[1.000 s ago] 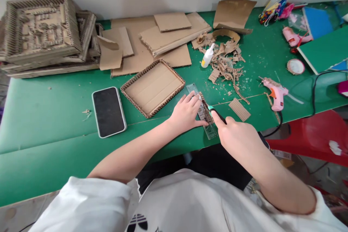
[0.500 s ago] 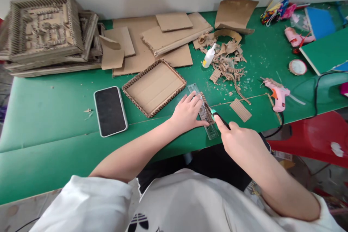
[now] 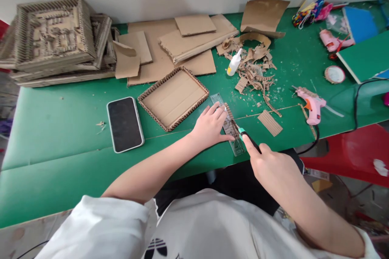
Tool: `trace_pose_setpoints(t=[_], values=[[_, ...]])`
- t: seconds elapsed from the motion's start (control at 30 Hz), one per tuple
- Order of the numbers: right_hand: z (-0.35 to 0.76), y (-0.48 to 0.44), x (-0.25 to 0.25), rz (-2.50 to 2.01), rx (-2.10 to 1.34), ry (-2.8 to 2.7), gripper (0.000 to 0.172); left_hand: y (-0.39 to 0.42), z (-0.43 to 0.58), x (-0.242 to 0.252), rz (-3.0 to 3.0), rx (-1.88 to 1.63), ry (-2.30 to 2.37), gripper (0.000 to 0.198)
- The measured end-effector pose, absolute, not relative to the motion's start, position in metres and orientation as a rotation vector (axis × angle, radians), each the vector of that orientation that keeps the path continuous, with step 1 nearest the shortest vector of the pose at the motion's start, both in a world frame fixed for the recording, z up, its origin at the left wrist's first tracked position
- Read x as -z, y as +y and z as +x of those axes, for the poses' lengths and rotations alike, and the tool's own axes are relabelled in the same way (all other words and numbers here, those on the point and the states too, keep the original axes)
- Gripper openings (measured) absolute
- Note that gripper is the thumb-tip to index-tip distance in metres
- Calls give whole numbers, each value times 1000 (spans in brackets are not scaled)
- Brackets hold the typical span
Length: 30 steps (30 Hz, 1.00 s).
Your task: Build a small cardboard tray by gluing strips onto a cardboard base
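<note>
My left hand (image 3: 210,124) lies flat with fingers stretched out, pressing a clear plastic ruler (image 3: 217,99) onto a strip of corrugated cardboard (image 3: 231,126) on the green table (image 3: 60,129). My right hand (image 3: 270,162) is closed round a craft knife (image 3: 243,131) with a teal and black handle. Its blade touches the cardboard strip along the ruler's right edge, near the table's front edge.
A cardboard tray (image 3: 173,97) and a phone (image 3: 125,123) lie left of my hands. A loose corrugated piece (image 3: 270,122), a pink glue gun (image 3: 311,104), a glue bottle (image 3: 234,62) and cardboard scraps (image 3: 253,71) lie right. Cardboard sheets (image 3: 170,46) and stacked cardboard frames (image 3: 54,40) sit behind. A red chair (image 3: 349,153) stands right.
My right hand has drawn the knife along the ruler toward me. My left hand has stayed pressed on the ruler.
</note>
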State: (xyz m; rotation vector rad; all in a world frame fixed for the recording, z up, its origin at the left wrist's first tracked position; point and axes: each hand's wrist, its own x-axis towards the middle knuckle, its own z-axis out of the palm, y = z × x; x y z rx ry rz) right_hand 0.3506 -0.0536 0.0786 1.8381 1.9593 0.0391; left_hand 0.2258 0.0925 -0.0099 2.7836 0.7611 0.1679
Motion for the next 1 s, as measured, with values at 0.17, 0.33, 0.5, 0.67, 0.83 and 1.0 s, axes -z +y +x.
trace_pose_setpoints(t=[0.17, 0.33, 0.5, 0.67, 0.83, 1.0], values=[[353, -61, -82, 1819, -56, 1988, 61, 93, 226, 10, 2778, -148, 760, 86], [354, -73, -81, 1813, -113, 2026, 58, 93, 226, 10, 2769, -152, 768, 86], [355, -83, -81, 1824, -214, 2078, 56, 93, 226, 9, 2764, -132, 769, 85], [359, -94, -82, 1796, -232, 2118, 56, 93, 226, 9, 2776, -129, 768, 86], [365, -108, -83, 1775, -184, 2120, 63, 93, 226, 9, 2775, -130, 768, 86], [368, -116, -79, 1830, -214, 2128, 58, 93, 226, 9, 2791, -138, 762, 86]])
